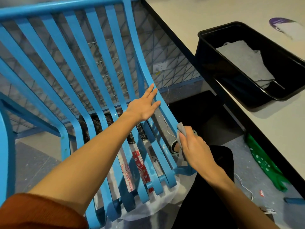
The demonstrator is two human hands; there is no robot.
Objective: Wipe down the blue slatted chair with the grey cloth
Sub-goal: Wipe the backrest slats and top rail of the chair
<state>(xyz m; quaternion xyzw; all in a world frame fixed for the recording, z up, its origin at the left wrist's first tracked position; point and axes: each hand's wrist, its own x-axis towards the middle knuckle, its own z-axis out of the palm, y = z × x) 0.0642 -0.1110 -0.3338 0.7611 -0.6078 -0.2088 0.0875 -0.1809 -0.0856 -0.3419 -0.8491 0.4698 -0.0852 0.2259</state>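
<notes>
Head view: blue slatted chair (pixel 66 7) is steadied by the left hand (pixel 143 106), laid flat and open on the outermost right slat. Lower down, the grey cloth (pixel 181 129) is held bunched in the right hand (pixel 196 146), its grip closed round it, at that slat's outer edge. Long strokes along each slat are advised.

The left hand (pixel 142 107) lay with straight fingers (pixel 151 91) on the outermost right slat of the blue slatted chair (pixel 66 7). Nearer the camera than those fingertips, the right hand (pixel 194 146) gripped the grey cloth (pixel 181 128) against the same slat. The cloth was bunched above the curled fingers (pixel 183 138) and hung beneath them.
</notes>
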